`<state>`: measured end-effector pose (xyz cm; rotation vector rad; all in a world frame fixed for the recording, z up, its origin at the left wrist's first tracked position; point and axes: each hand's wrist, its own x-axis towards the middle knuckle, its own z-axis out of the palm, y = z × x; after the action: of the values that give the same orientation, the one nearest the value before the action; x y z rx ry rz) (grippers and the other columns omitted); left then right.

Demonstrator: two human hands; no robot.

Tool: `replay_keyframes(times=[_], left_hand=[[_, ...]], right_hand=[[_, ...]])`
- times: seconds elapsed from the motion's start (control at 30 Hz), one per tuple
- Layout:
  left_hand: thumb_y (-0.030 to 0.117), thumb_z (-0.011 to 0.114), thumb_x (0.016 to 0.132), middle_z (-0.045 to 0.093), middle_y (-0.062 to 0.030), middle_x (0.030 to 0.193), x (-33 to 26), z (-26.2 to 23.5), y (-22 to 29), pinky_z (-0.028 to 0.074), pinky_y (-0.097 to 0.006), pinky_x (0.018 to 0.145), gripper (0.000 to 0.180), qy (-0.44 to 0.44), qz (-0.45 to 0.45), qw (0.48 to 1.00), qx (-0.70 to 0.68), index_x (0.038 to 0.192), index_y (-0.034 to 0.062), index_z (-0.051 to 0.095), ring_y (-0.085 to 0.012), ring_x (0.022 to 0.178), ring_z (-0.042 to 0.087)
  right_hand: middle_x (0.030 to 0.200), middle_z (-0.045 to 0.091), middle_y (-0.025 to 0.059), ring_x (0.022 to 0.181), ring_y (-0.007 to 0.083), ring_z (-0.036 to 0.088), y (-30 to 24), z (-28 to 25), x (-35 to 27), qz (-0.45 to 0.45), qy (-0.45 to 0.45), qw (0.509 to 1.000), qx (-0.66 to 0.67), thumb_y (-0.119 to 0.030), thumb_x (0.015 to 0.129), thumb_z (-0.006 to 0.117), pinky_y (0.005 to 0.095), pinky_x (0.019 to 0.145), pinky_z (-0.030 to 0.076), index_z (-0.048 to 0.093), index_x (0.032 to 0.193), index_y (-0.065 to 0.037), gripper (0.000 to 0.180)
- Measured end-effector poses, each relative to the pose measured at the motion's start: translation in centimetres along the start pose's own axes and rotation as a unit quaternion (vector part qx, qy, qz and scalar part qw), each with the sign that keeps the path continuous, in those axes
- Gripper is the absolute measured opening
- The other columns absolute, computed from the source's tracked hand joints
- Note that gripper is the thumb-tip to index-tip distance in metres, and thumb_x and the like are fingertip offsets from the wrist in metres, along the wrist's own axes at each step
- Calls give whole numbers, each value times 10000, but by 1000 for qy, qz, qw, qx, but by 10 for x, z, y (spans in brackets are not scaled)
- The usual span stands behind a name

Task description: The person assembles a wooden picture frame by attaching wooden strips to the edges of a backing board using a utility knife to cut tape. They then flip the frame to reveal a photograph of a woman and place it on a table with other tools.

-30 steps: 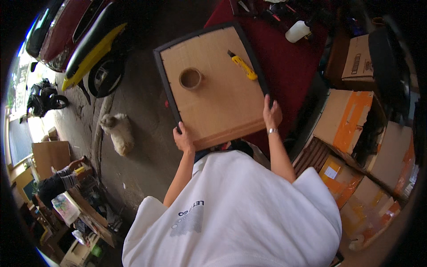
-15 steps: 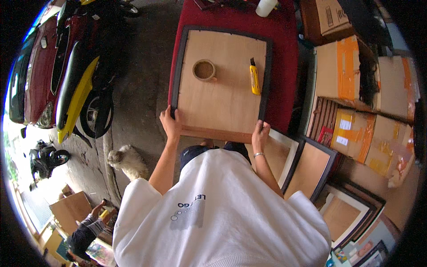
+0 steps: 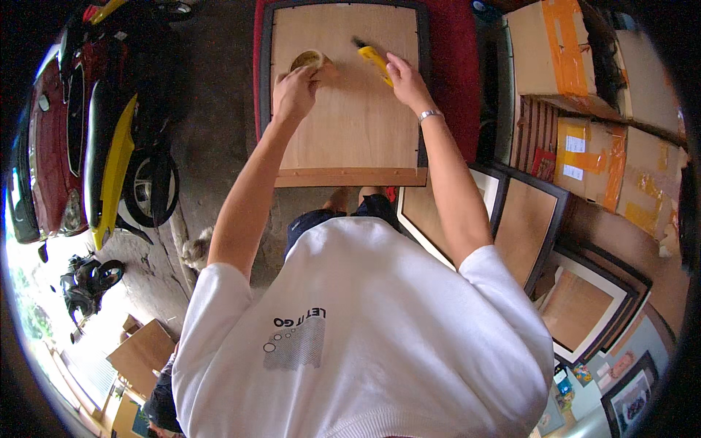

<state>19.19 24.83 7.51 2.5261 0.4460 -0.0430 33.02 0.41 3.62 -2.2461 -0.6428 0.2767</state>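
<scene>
A dark picture frame (image 3: 266,87) lies on a red-covered table (image 3: 454,80), its light wooden backing board (image 3: 347,131) facing up. A brown strip (image 3: 350,176) runs along the board's near edge. My left hand (image 3: 295,93) grips a roll of tape (image 3: 309,60) by its near side, tilted up over the left half of the board. Over the right half, my right hand (image 3: 409,82) has its fingers closed on the rear end of a yellow box cutter (image 3: 372,63). The cutter's dark tip points away and to the left.
More framed pieces (image 3: 526,219) lean at my right, beside stacked cardboard boxes (image 3: 544,51) with orange tape. On the left stand a yellow-and-black motorbike (image 3: 117,168) and a dark red car (image 3: 50,139). A cat (image 3: 196,250) is on the floor near my left arm, and another person (image 3: 162,401) is at lower left.
Both hands have left the frame's near corners and reached forward. The left now holds the tape roll, and the right has taken hold of the box cutter, which has turned and shifted left.
</scene>
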Motion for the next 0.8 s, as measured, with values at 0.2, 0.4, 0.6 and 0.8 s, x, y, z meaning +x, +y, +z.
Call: replay_keyframes(times=[0.2, 0.4, 0.6, 0.8], left_hand=[[310, 700, 976, 701, -33, 1088, -114, -20, 50, 515, -365, 944, 362, -73, -241, 715, -652, 1169, 6, 670, -154, 1018, 653], [260, 661, 1007, 667, -18, 963, -173, 2, 67, 524, -304, 861, 286, -80, -236, 749, -614, 1063, -20, 662, -127, 906, 627], [230, 667, 1001, 547, 48, 841, -207, 23, 66, 385, -252, 611, 233, -102, -239, 821, -509, 913, 20, 614, -63, 720, 442], [224, 710, 959, 618, -14, 879, -205, 4, 79, 472, -292, 665, 257, -21, -124, 908, -401, 1029, 2, 602, -98, 819, 564]], right_hand=[[1413, 558, 186, 1373, 318, 490, -78, -33, -126, -177, -97, 979, 27, -357, 1015, 593, 433, 1127, 403, 528, 1385, -17, 507], [1159, 626, 153, 1085, 302, 609, -71, -31, -225, 38, 39, 995, 82, -261, 1009, 626, 419, 951, 475, 585, 1147, -17, 283], [1154, 639, 177, 1047, 353, 625, -65, -20, -138, -51, 116, 992, -12, -173, 962, 654, 446, 889, 498, 606, 1193, -41, 270], [1253, 557, 196, 1168, 378, 544, -53, 61, 21, -103, 66, 972, -201, -312, 938, 694, 476, 998, 459, 535, 1291, -17, 487]])
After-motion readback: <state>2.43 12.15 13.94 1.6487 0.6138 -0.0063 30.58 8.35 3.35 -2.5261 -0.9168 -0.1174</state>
